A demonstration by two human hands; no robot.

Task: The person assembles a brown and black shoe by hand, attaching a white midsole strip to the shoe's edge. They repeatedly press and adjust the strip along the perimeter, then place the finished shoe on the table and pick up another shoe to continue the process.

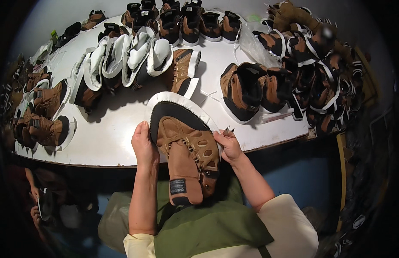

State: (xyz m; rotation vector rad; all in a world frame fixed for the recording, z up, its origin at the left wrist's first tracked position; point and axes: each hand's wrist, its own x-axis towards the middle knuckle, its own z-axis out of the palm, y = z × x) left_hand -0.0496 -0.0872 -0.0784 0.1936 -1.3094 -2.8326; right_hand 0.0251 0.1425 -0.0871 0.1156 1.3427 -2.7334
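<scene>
Between my two hands hangs a brown shoe upper [185, 136] with a black toe band and a white strip around its edge. Its toe points away from me, and the brown tongue with a black label lies toward my lap. My left hand [144, 146] grips the left edge of the upper, thumb up. On the opposite side, my right hand [228, 146] pinches the white strip [182, 99] near the black band. Both hands hold it over the table's front edge, just above my green apron [208, 232].
A white table [122, 142] carries several uppers with white linings [115, 56] at mid-left and finished-looking shoes [190, 26] along the back. Two brown-black shoes [247, 92] stand to the right, beside a heap of shoes [320, 81]. Another person's hands [35, 202] show at lower left.
</scene>
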